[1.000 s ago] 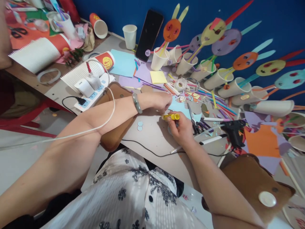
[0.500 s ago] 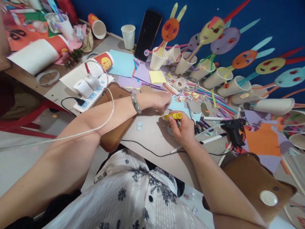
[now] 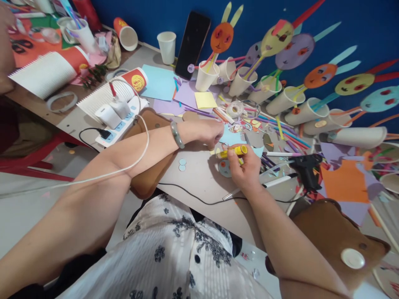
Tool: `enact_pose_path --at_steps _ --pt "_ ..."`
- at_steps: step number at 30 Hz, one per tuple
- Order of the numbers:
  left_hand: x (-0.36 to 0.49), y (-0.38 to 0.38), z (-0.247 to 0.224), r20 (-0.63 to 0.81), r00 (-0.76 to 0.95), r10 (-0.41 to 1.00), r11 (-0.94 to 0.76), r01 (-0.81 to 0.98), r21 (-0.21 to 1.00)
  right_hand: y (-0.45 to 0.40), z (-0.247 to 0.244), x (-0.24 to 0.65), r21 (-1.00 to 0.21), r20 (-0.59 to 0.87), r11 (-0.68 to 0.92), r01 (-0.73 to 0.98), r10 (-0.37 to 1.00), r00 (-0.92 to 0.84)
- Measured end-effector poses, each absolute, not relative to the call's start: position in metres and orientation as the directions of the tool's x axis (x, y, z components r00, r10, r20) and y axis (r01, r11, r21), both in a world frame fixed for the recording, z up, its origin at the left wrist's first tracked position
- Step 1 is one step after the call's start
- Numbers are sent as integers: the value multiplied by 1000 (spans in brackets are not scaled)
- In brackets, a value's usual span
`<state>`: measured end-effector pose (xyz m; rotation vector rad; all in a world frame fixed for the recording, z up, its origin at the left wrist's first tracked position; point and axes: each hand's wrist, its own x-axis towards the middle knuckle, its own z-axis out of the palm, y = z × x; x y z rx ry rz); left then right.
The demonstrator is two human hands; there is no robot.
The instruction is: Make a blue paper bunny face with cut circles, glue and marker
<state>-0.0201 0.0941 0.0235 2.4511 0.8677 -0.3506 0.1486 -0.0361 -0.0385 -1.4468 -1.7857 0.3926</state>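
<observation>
yellow marker [image 3: 238, 150] pinched in right hand [image 3: 248, 169], curled left hand [image 3: 209, 133] nearby, its grip unclear

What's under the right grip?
Part of a pale blue disc shows beside the right grip, which holds a yellow marker; the rest, and anything else beneath, is covered.

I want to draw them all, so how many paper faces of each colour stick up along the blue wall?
Orange faces: 2
Yellow faces: 2
Purple faces: 2
Pale blue face: 1
Total in view: 7
</observation>
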Motion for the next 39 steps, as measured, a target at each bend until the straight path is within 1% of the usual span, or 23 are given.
enact_pose_path --at_steps 3,6,8,11,15,18,21,26,30,33,36,39 --pt "-20 94 23 -396 760 514 -661 646 382 -34 -43 148 -631 377 315 709 923 -75" --pt "-21 94 21 -397 758 518 -653 650 389 -33 -43 150 -627 344 329 706 930 -127" --pt "-22 95 20 -384 767 514 -650 640 409 -33 -41 152 -616 333 358 702 926 -180" --pt "-23 96 19 -365 776 514 -637 631 444 -32 -37 152 -566 322 424 707 903 -283" --pt "-22 96 20 -381 762 524 -623 648 438 -31 -38 151 -523 272 463 716 886 -374" --pt "-23 94 24 -372 771 518 -634 637 437 -30 -40 151 -520 256 456 722 890 -378" --pt "-25 92 26 -353 791 499 -638 612 468 -30 -41 152 -529 246 435 729 900 -359" --pt "-26 93 23 -342 794 502 -644 607 465 -29 -42 153 -546 293 454 704 891 -348" --pt "-24 93 25 -360 792 493 -647 611 457 -29 -42 153 -541 272 453 708 891 -363" --pt "-25 93 26 -363 793 490 -635 610 474 -30 -40 153 -547 248 438 713 899 -362" --pt "-26 93 26 -353 797 490 -624 603 497 -30 -39 153 -554 269 436 709 900 -343" --pt "-26 92 26 -366 784 501 -611 620 492 -29 -40 153 -545 278 435 717 900 -334"
